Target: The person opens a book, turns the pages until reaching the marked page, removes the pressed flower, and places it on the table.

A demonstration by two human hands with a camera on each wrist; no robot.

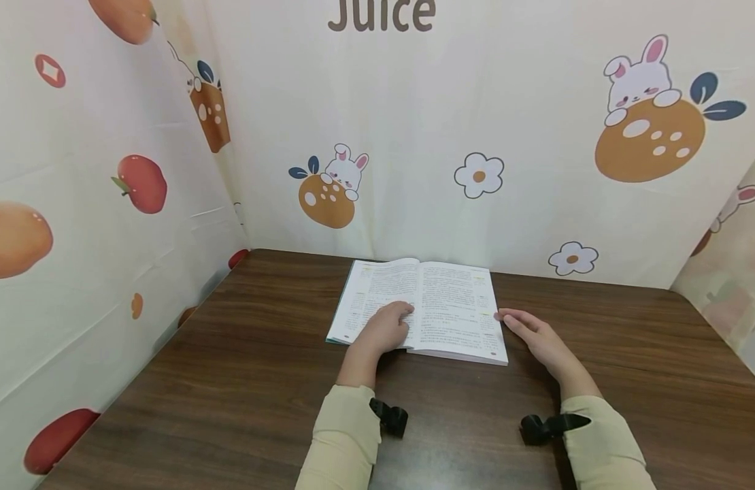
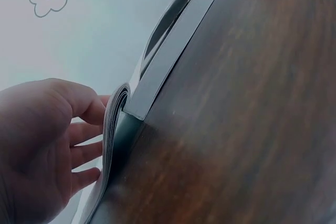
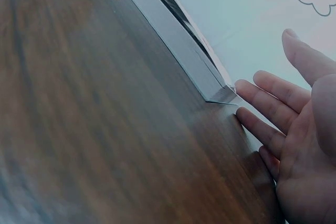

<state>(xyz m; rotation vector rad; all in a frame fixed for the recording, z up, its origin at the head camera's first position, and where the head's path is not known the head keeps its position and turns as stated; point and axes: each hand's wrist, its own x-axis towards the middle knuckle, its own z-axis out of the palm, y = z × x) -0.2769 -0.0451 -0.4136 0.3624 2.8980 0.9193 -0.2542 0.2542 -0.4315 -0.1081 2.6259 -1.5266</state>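
An open book [image 1: 454, 306] with printed text lies on the wooden table, its pages spread to both sides. My left hand [image 1: 386, 327] rests on the left page near the spine, fingers relaxed against the paper. In the left wrist view, that hand [image 2: 47, 140] presses beside the curved stack of pages [image 2: 113, 129]. At the book's right edge is my right hand [image 1: 539, 340], its fingertips right at the page edge. The right wrist view shows this hand [image 3: 299, 124] with loosely extended fingers by the corner of the page block [image 3: 199, 72].
The brown wooden table [image 1: 243, 381] reaches back to a curtain [image 1: 408, 136] printed with fruit, rabbits and flowers. Another printed sheet [image 1: 77, 272] hangs along the left side. Black wrist cameras are strapped over both pale sleeves [image 1: 347, 429].
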